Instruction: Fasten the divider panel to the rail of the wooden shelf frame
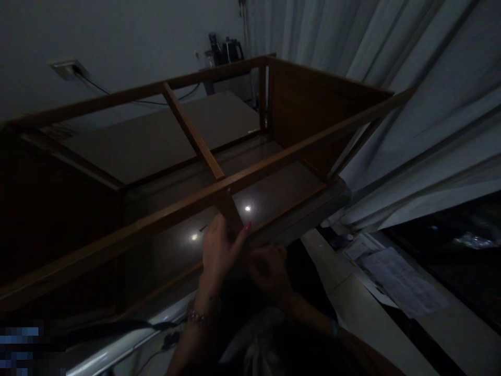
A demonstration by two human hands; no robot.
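Note:
A brown wooden frame, like an open cabinet without its top, stands in front of me in dim light. My left hand is closed around a short wooden upright below the front rail, thumb along its right side. Lower and to the right, my right hand is curled near the frame's lower front edge; shadow hides what is in its fingers, if anything. A crossbar runs from the back rail to the front rail. A small dark screw or nail lies on the frame's bottom panel.
White curtains hang on the right, touching the frame. A wall socket with a black plug and cable is at upper left. A dark appliance stands behind the frame. Papers lie at lower right. A metal tube runs below the frame.

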